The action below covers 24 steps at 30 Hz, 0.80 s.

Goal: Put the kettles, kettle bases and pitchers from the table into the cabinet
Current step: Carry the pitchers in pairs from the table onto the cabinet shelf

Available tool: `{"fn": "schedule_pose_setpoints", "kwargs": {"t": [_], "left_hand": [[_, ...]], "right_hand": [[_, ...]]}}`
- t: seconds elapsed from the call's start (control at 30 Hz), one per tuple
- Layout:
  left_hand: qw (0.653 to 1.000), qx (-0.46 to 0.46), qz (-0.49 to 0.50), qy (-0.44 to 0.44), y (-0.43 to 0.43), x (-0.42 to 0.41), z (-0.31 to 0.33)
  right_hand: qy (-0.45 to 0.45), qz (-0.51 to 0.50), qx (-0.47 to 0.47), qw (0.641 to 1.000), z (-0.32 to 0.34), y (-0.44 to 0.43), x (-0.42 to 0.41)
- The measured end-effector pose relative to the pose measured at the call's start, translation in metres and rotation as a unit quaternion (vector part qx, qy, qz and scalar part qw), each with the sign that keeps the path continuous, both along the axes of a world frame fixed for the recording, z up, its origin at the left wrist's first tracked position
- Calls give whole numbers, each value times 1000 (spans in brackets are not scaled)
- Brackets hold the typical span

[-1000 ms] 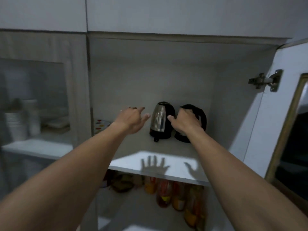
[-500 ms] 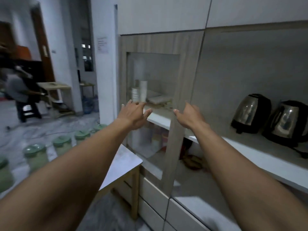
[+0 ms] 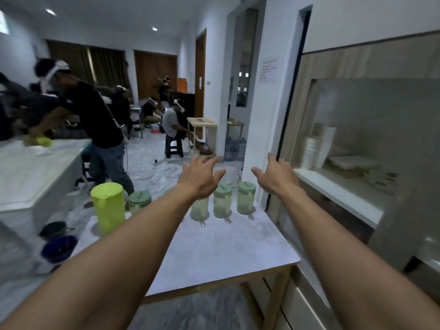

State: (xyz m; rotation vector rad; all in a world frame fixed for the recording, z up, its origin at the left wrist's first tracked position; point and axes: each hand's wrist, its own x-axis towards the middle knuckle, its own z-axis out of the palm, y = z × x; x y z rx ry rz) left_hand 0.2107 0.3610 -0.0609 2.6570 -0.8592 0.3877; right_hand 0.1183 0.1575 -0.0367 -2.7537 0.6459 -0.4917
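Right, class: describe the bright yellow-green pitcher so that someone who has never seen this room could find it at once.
Find the small white table beside the cabinet with the glass door. On its far left corner stands the yellow-green pitcher. It is opaque, vivid and larger than the pale, see-through pitchers with green lids lined up to its right.

One wide-angle camera, worn on the head, looks forward and somewhat down along both outstretched forearms, which enter from the lower corners and converge toward the centre of the frame. The left hand [image 3: 202, 176] and right hand [image 3: 277, 177] sit mid-frame, close to the lens. The white table [image 3: 228, 248] fills the lower centre just below the arms, near the viewer. A glass-fronted cabinet [image 3: 357, 139] runs along the right edge, seen obliquely. The open room recedes in the upper left, blurred and bowed at the edges.
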Motion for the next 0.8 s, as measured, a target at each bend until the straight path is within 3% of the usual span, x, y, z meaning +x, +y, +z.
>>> {"fn": "schedule_pose_setpoints", "kwargs": {"t": [0.37, 0.8], "left_hand": [[982, -25, 187, 34, 101, 75, -35], [956, -67, 281, 57, 255, 170, -107]], "right_hand": [[11, 167, 5, 986, -25, 86, 152], [47, 261, 56, 963, -112, 242, 275]]}}
